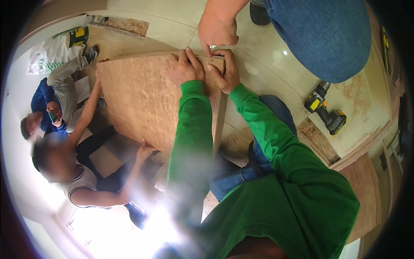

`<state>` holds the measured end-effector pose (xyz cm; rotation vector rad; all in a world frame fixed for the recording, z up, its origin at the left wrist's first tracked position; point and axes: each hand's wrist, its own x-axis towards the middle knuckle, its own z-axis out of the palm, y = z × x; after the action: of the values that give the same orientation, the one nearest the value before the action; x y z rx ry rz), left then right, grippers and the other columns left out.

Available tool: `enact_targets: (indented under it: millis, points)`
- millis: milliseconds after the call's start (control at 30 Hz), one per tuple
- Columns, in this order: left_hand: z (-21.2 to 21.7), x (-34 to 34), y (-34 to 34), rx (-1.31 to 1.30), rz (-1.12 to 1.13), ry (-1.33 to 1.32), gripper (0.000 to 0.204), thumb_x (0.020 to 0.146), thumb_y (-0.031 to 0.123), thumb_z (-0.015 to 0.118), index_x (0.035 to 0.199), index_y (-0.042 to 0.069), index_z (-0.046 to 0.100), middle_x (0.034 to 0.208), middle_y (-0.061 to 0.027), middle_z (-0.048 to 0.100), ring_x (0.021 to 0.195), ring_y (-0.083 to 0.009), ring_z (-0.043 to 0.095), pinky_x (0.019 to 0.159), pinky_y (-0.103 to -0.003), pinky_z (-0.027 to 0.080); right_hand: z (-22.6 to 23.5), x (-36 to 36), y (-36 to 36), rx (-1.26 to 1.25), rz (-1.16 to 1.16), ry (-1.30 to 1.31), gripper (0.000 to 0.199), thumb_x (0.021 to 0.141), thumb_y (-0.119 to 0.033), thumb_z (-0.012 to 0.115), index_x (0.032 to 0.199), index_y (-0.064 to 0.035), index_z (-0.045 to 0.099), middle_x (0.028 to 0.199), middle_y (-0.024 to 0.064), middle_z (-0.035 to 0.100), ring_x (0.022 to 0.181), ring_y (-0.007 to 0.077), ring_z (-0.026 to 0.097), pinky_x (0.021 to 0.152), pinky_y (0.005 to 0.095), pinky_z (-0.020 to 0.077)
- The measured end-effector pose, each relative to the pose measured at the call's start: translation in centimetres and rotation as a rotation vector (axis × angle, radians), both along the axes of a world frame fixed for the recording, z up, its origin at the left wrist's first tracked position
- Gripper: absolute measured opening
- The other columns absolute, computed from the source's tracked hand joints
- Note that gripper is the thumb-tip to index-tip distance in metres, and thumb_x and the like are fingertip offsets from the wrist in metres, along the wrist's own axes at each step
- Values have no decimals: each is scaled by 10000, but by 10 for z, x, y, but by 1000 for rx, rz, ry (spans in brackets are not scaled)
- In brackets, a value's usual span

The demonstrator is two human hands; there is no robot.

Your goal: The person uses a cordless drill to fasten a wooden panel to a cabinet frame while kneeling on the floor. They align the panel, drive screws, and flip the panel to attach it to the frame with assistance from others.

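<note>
A large brown wooden panel point(138, 90) with a thick edge lies in front of me. My left hand point(186, 68) rests on its face near the far edge, fingers stretched out. At the far right corner my right hand point(227, 72) grips the panel, thumb on top and fingers around the edge. Just beyond that corner, a co-worker's hand point(220, 31) reaches down with a finger at the edge, close to my fingers. On the left, another person's hand point(144, 151) touches the panel's near side, and that person's other hand holds its left side.
A cordless drill point(326, 108) lies on the tiled floor at the right, near a co-worker's knee in jeans point(323, 39). Sawdust-filled floor cutouts point(318, 140) are nearby. A seated person holds a phone point(52, 115) at far left, near a white bag point(49, 56).
</note>
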<state>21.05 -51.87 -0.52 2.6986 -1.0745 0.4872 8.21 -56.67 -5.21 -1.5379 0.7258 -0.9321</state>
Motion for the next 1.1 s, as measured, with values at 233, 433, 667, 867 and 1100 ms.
enact_targets:
  millis: [233,433,667,867,1100]
  points:
    - [-1,4,0,-2,-31,-67,265,995,279,631,836,88,721,849,-161,565,837,-372,569,721,-495,437,-2,3,0,42,0,-54,391,907,-228,700,1200,-3,571,1153,190,596,1084,376,547,967,497,421]
    - [5,0,-2,22,8,-37,239,990,274,642,846,98,717,848,-144,568,839,-358,570,716,-483,438,-3,5,3,99,18,-91,389,962,-259,635,1236,8,567,1168,189,585,1096,366,537,982,489,413]
    - [11,-3,-3,13,20,-17,254,1009,285,616,867,99,714,874,-141,576,876,-351,570,756,-478,445,-5,6,4,85,8,-67,389,999,-303,577,1233,8,564,1175,182,586,1105,354,534,1007,479,393]
    - [8,-2,-2,15,39,23,274,1027,289,586,884,91,710,884,-144,580,893,-354,568,784,-484,444,-8,8,4,85,-8,-131,359,1020,-285,521,1221,9,567,1155,188,593,1093,354,536,1005,483,386]
    - [5,1,-1,43,39,28,289,1034,303,578,895,86,708,888,-144,580,896,-354,566,793,-476,435,-11,7,2,63,-18,-85,371,1058,-312,418,1186,0,573,1122,181,593,1047,341,536,967,471,391]
